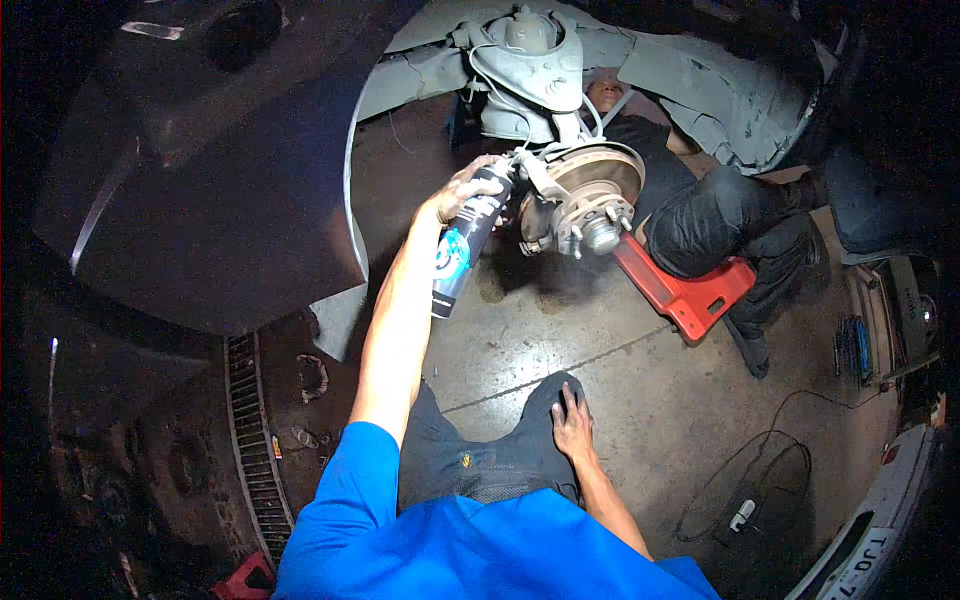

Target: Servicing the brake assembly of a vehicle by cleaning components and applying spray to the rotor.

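My left hand [462, 190] is wrapped round the upper part of a black and blue spray can [455, 262]. The can is tilted, its top close beside the brake caliper [540, 207]. Right of the caliper is a brake disc [618, 172], and in front of it a wheel hub [597, 222] with studs pokes out. My right hand [573, 425] lies on my right knee with its fingers spread and nothing in it. The nozzle and the fingertip on it are too small to make out.
Above the hub rise the grey suspension parts [530, 85]. A co-worker in dark trousers [715, 215] lies behind the disc, beside a red stand [700, 300]. The dark car panel [230, 180] fills the left. A cable [805, 450] coils on the floor; a metal drain grate [252, 420] runs at left.
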The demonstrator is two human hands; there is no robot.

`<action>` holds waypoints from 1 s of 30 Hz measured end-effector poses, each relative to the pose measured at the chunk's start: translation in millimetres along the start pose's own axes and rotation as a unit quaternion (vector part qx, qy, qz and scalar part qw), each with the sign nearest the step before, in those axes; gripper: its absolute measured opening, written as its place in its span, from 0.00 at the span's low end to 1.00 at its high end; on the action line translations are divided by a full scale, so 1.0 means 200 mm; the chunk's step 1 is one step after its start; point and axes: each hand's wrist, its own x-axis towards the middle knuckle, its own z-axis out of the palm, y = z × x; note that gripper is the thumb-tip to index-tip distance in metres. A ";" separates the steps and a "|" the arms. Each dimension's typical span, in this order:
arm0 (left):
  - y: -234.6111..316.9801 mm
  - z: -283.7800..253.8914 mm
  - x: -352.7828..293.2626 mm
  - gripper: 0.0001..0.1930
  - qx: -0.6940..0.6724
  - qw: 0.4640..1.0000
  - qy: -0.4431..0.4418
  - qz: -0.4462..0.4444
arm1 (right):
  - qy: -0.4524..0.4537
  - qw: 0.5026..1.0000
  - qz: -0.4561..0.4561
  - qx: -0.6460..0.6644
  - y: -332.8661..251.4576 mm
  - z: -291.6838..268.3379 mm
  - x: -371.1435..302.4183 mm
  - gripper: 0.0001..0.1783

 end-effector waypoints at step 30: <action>-0.38 0.55 -0.55 0.37 0.392 0.830 0.322 0.232 | 0.050 0.998 -0.034 0.009 -0.11 -0.01 -0.03 0.37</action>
